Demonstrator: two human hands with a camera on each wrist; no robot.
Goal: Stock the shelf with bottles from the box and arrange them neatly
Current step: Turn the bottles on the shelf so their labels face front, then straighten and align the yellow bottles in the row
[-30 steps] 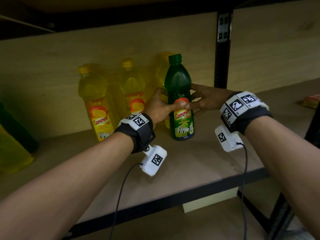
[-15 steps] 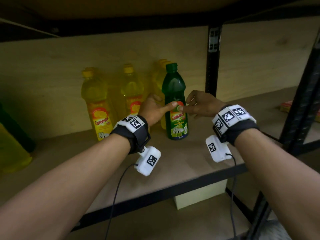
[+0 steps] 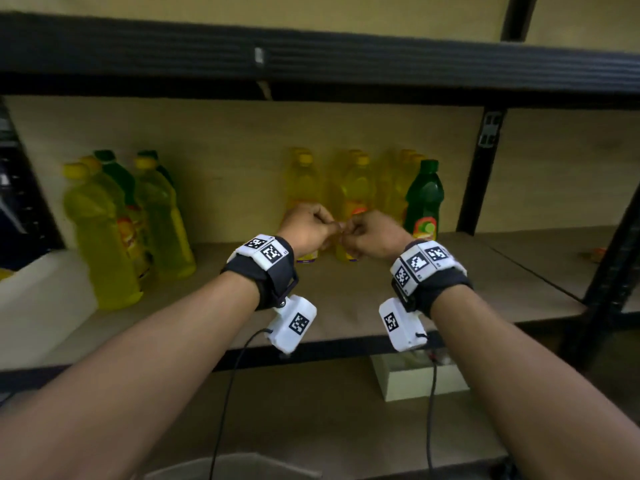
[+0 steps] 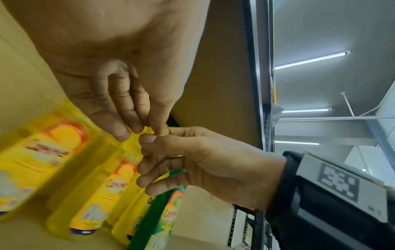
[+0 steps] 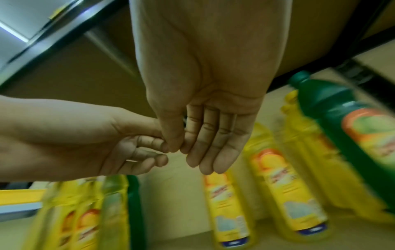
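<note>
Yellow bottles (image 5: 226,203) motion-blurred, label txt unreadable; green bottle (image 5: 333,110) cut off.

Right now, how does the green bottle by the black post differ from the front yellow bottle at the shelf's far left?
The green bottle is dark green with a green cap; the yellow bottle is yellow with a yellow cap. The green bottle stands further back, beside the black post; the yellow bottle stands nearer the front edge of the shelf. Both stand on that shelf, caps on.
</note>
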